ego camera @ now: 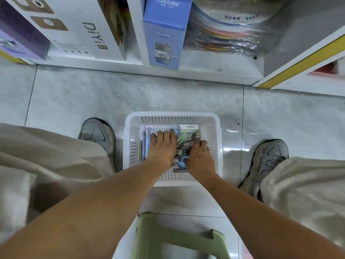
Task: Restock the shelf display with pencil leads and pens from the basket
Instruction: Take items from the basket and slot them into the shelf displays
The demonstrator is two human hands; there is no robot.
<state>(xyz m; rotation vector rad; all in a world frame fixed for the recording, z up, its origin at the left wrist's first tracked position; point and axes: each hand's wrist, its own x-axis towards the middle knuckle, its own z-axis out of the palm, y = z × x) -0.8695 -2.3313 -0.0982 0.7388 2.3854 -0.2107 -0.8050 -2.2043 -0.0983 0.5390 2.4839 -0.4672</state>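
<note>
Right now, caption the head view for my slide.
Both hands, left and right, reach into the white basket of stationery on the floor.

The person's forearms are bare, with no sleeves, watch or rings showing. Loose, wide beige trousers (46, 156) cover both legs. On the feet are grey chunky sneakers, the left sneaker (98, 133) and right sneaker (268, 161) both laced, with darker grey trim.

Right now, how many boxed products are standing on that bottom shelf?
3 in view: a purple box at far left, a white DiYi box beside it, and a blue CRUHRE box past the divider. Others may sit outside the frame.
</note>
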